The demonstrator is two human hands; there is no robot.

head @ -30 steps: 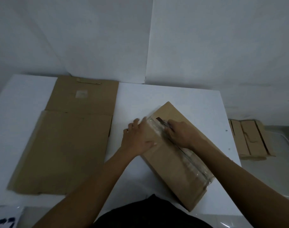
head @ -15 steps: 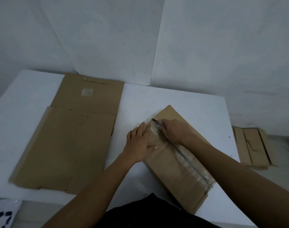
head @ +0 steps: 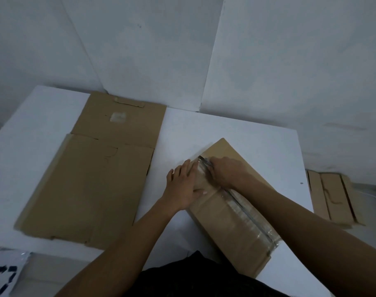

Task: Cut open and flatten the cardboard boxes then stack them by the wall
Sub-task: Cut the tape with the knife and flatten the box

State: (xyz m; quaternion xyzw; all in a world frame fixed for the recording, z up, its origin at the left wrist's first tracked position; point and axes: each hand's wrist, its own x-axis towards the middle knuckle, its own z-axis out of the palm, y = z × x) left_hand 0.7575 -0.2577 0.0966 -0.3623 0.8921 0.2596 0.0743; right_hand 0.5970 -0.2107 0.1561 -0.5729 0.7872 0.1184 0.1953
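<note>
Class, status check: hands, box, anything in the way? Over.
Left hand flat on taped box, steadying. Right hand grips cutter, blade at tape's far end. Nothing else on the box.

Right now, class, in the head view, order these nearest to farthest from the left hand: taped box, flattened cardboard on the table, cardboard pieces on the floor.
1. Taped box: under the left hand, touching.
2. Flattened cardboard: on the table, to its left.
3. Cardboard pieces: off the table, far right.
</note>
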